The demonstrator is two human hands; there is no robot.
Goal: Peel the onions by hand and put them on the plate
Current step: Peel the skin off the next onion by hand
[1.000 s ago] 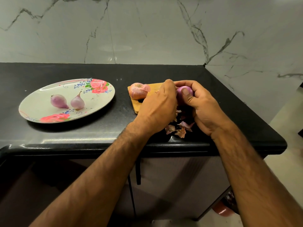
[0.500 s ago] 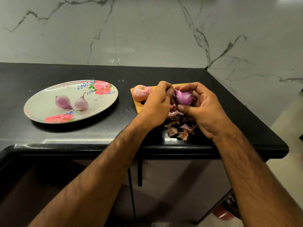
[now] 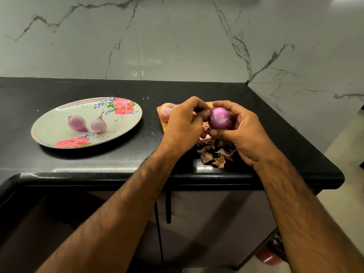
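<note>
Both hands are together above the near right part of the worktop [image 3: 118,160], closed on one onion [image 3: 219,118]. My right hand [image 3: 246,133] carries it, thumb under and fingers curled over the top. That leaves the side facing me and its left flank bare for picking. My left hand [image 3: 183,125] has its fingers curled in and its thumb tip against that left flank. Whether it has a strip of skin pinched, I cannot tell.

The onion is held clear of the surface, directly over the heap of peel scraps [image 3: 213,154], so I judge the waste drops in one place. Its visible face is smooth, purple and glossy, and it looks nearly finished.

Orientation: the bulb is close to round. Its two ends are covered by my fingers and thumb, so I cannot tell root from tip. From the grip, I judge the long axis runs roughly upright between them.

An unpeeled onion [image 3: 166,112] waits on the cutting board [image 3: 162,123], just behind my left hand.

The plate [image 3: 122,123] sits well to the left and holds two peeled onions. One [image 3: 77,123] lies on its side with the tip towards the near right. The other [image 3: 98,124] stands with its tail up.
</note>
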